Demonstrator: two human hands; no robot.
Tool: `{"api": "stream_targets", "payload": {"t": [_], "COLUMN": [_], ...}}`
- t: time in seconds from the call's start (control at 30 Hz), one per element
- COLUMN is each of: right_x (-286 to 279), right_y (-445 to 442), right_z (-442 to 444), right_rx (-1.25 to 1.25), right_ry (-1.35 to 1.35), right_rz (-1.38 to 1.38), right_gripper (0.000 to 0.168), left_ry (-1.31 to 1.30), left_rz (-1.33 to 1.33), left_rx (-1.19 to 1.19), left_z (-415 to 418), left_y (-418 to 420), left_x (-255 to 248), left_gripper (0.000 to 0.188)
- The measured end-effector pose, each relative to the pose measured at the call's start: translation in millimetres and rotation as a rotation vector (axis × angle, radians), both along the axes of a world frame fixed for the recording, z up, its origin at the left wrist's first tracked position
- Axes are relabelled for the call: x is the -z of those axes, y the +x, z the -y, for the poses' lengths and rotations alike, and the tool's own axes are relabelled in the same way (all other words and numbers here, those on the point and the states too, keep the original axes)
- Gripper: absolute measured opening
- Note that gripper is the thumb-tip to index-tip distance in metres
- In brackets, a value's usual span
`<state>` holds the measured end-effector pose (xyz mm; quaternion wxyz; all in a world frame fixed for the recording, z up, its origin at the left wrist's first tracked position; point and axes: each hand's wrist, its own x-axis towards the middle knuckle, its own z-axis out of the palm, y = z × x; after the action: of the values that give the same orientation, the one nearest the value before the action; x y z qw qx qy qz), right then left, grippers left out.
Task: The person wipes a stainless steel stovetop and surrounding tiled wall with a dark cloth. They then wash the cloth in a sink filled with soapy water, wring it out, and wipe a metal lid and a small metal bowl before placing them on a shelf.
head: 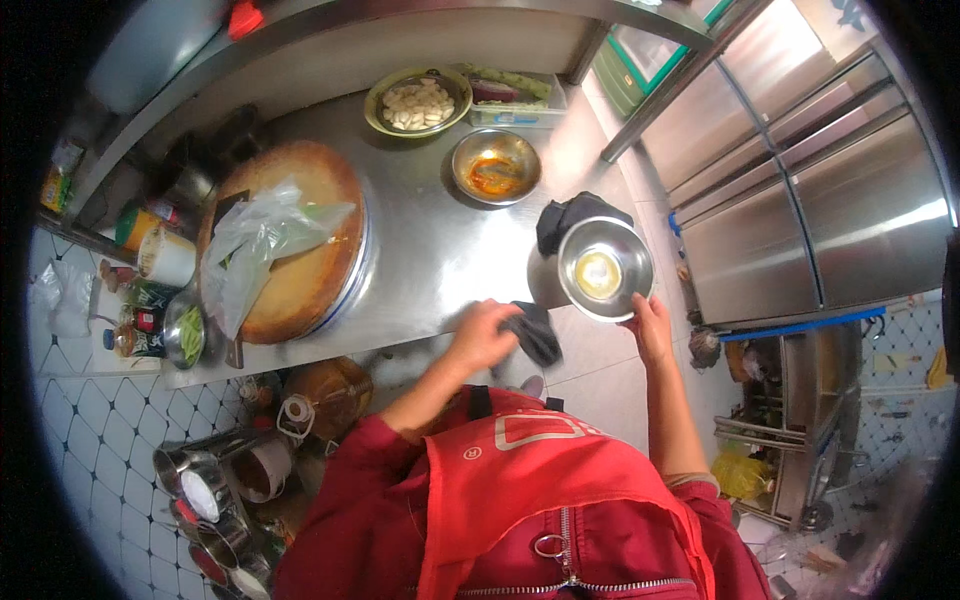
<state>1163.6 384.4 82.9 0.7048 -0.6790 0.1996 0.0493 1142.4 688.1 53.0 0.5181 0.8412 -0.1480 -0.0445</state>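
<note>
My right hand (651, 330) grips the rim of a stainless steel bowl (637, 255), which has something pale yellow, perhaps liquid, at its bottom. In my left hand (486, 339) is a dark cloth (538, 336), slightly blurred, just off the front edge of the steel worktop (409, 247). Behind the held bowl lies another bundle of black cloth (574, 214) at the worktop's right end. A second steel bowl (517, 154), smeared with orange-red sauce, rests farther back on the worktop.
A round wooden chopping board (315, 300) carries a clear plastic bag (259, 232); a knife handle (235, 352) juts over the edge. Peeled garlic cloves (420, 105) fill a bowl at the back, beside a plastic tub (517, 116). Steel cabinets (750, 247) stand right.
</note>
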Motion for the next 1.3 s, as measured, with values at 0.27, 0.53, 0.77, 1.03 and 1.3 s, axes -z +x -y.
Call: {"api": "stream_targets", "payload": {"t": [0.27, 0.53, 0.77, 1.03, 1.3], "right_x": [15.1, 25.8, 21.8, 17.1, 36.5], "right_y": [39.2, 17.8, -60.1, -138.3, -179.1], "right_z": [-23.0, 11.2, 84.7, 136.9, 230.1], "right_rx": [-0.295, -0.12, 0.3, 0.456, 0.325], "right_ry": [-0.033, 0.061, 0.083, -0.072, -0.246], "right_rz": [0.017, -0.013, -0.026, -0.004, 0.221], "right_gripper": [0.027, 0.021, 0.022, 0.025, 0.046], "left_ry": [0.263, 0.396, -0.293, -0.54, -0.455], "left_rz": [0.279, 0.174, -0.673, -1.371, -1.412], "left_rx": [-0.751, -0.212, 0.321, 0.742, 0.375], "left_z": [-75.4, 10.5, 108.3, 263.3, 399.0], "left_y": [27.6, 17.0, -3.5, -11.1, -8.7], "left_x": [12.2, 16.8, 11.5, -25.7, 11.3], "left_gripper": [0.039, 0.031, 0.029, 0.059, 0.034]}}
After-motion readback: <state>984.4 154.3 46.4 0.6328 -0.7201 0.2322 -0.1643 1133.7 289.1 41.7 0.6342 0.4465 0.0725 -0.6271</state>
